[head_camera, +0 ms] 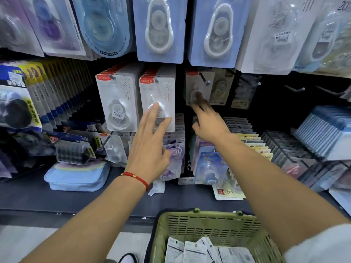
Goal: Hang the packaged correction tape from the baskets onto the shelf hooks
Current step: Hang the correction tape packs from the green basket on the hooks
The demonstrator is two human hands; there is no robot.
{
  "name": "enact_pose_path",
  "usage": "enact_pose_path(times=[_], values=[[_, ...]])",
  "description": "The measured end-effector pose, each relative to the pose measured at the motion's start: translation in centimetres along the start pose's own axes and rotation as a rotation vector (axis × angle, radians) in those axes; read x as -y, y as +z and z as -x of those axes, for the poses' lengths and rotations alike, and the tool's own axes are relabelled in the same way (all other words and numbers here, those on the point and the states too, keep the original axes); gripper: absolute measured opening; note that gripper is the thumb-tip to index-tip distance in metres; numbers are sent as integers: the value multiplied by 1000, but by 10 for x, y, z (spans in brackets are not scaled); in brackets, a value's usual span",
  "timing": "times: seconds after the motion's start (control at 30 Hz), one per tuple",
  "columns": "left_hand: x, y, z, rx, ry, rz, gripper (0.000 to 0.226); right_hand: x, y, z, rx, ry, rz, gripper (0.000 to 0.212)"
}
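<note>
Reaching with both hands: left hand [150, 137] released, fingertips on a full hook's front pack [157, 103]; right hand [207, 120] on a hung pack [197, 86] at 12 o'clock, grip unclear. Basket [209, 224] at 6 o'clock holds more packs [201, 251]; hooks [296, 89] at 2 o'clock are bare.

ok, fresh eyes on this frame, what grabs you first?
Two bare arms reach up the middle: the left hand, fingers straight, touches the front white correction tape pack on its hook, while the right hand stretches to a dim pack further back on the next hook. Below, a green basket holds more packs, and big blue carded tapes hang across the top.
</note>
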State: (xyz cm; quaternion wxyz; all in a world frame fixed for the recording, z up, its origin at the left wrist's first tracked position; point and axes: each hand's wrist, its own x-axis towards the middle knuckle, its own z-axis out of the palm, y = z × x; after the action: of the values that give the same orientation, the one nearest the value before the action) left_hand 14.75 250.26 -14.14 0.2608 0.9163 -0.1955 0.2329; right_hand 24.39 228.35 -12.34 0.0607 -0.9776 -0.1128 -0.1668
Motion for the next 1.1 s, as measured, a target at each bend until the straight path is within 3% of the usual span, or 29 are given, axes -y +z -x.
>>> enact_pose_path(times=[0.2,0.27,0.33,0.43,0.57,0.63,0.67,0.73,0.8,0.9,1.1], values=[[4,-1,16,45,136,-72,62,-22,-8,75,-173,11,-295,36],[5,5,29,129,222,-107,54,-34,-12,107,-141,52,-428,22],[7,16,48,288,296,-153,50,-50,-6,136,25,118,-529,24],[7,43,92,647,289,-298,52,-75,29,180,425,205,-527,26],[20,93,166,1054,193,-435,68,-90,111,248,897,163,-196,30],[28,113,200,1139,97,-440,71,-93,152,285,1075,195,-101,23],[31,120,216,1126,56,-449,72,-97,171,305,1128,199,-74,21],[36,130,240,999,21,-459,75,-105,201,340,1179,217,-3,56],[38,136,253,866,37,-449,76,-110,224,365,1129,287,-14,73],[39,140,256,763,21,-423,72,-113,249,385,999,329,28,70],[34,142,255,787,-11,-483,73,-120,238,390,870,292,5,40]])
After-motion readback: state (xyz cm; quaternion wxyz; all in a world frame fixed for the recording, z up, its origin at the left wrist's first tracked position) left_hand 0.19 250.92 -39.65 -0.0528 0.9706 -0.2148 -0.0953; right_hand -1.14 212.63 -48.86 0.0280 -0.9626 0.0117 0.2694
